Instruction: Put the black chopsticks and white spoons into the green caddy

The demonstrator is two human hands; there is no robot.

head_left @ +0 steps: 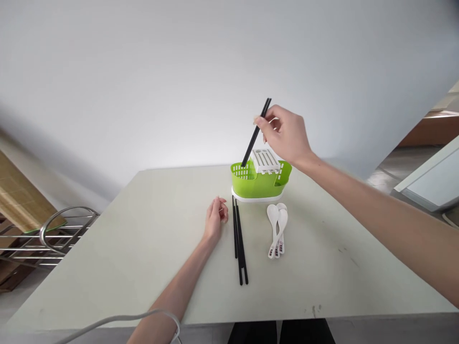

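My right hand (pixel 285 131) pinches a pair of black chopsticks (pixel 255 134) between thumb and fingers. They slant down to the left, and their lower tips are at the left compartment of a green cutlery basket (pixel 260 187). A white slotted piece (pixel 265 160) spans the middle of the basket. On the table, my left hand (pixel 216 213) rests with its fingers curled in and nothing visible in them. Just right of it lie several more black chopsticks (pixel 238 234), side by side. Three white spoons (pixel 277 231) lie overlapping in front of the basket.
The white table (pixel 172 210) meets a pale wall (pixel 143 86) at its back. Left of it stand a metal rack (pixel 53 239) and a wooden board (pixel 25 196). A grey cable (pixel 125 317) crosses the left forearm near the front edge. To the right is a white panel (pixel 433 172).
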